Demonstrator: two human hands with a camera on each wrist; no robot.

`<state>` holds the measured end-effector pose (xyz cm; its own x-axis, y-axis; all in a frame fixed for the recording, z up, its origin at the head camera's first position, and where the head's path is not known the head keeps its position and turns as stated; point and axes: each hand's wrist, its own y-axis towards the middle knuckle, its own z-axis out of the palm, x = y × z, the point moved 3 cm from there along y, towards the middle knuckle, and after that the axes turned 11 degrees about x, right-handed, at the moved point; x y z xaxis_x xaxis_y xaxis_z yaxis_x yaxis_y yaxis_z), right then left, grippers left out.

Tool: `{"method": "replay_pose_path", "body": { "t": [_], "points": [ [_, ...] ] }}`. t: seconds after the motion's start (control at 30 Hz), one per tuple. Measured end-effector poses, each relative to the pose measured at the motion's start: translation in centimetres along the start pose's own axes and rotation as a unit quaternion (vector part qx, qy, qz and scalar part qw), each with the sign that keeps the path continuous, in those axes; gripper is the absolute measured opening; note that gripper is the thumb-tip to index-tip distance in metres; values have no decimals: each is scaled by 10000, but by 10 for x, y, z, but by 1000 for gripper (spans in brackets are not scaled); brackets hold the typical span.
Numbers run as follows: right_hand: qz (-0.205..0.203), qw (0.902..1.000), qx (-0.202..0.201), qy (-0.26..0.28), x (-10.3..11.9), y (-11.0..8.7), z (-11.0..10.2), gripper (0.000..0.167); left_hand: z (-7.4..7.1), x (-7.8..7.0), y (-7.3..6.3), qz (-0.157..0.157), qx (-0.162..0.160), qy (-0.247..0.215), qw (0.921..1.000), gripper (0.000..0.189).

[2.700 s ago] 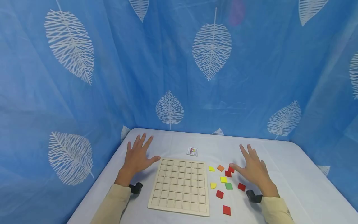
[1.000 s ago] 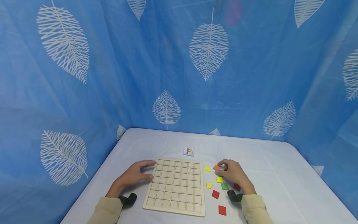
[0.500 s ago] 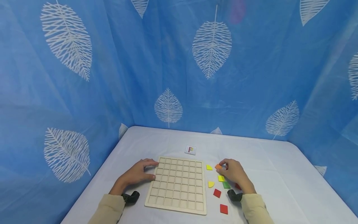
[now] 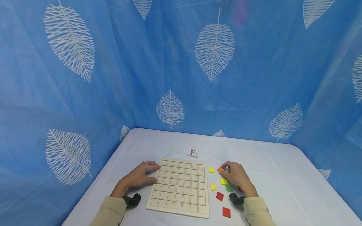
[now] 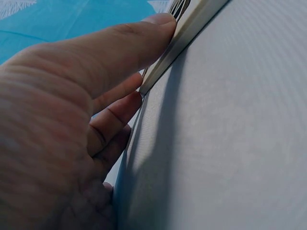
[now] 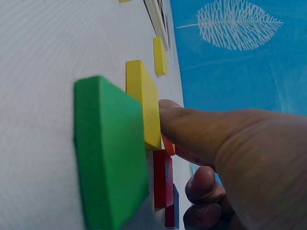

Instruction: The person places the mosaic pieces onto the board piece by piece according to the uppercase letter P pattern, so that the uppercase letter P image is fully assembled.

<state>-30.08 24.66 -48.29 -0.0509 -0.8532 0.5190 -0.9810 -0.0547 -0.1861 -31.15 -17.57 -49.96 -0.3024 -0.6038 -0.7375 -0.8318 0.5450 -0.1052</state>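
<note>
My right hand (image 4: pixel 237 174) is over the coloured tiles, its thumb and forefinger pinching an orange tile (image 4: pixel 220 169). Just in front of that thumb lie a yellow square tile (image 4: pixel 223 181) and a green tile (image 4: pixel 228 188). The right wrist view has the green tile (image 6: pixel 120 158) nearest, the yellow one behind it, and a red tile (image 6: pixel 163 179) below the thumb. At the left edge of the pale wooden grid board (image 4: pixel 178 188), my left hand (image 4: pixel 138 176) rests with thumb and fingertips against the rim; the left wrist view shows the thumb on the board's edge (image 5: pixel 168 57).
Two rounded yellow tiles, one of them the far yellow piece (image 4: pixel 211 169), lie along the board's right side. Nearer the front are a red tile (image 4: pixel 219 196) and another red tile (image 4: pixel 226 212). A small pattern card (image 4: pixel 193 152) lies beyond the board. Blue curtains surround the white table.
Both hands came down from raised, spread poses: the left to the board's edge, the right to the orange tile. Over the last half second the hands have hardly moved.
</note>
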Motion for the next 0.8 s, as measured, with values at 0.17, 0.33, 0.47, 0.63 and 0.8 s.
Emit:
{"method": "replay_pose_path", "body": {
  "t": [0.17,0.33,0.47,0.63,0.8],
  "points": [
    [-37,10000,-2,72,0,1,2,30,-1,1,0,45,40,11,10000,63],
    [46,9999,27,147,1,0,7,29,-1,5,-2,103,86,93,9999,65],
    [43,9999,8,95,1,0,6,30,0,5,-3,123,59,80,9999,64],
    [-71,10000,-1,-10,0,0,0,30,1,2,1,165,46,198,9997,64],
    [-199,9998,77,-42,0,4,2,31,0,2,-1,115,23,216,9997,64]
  ]
}}
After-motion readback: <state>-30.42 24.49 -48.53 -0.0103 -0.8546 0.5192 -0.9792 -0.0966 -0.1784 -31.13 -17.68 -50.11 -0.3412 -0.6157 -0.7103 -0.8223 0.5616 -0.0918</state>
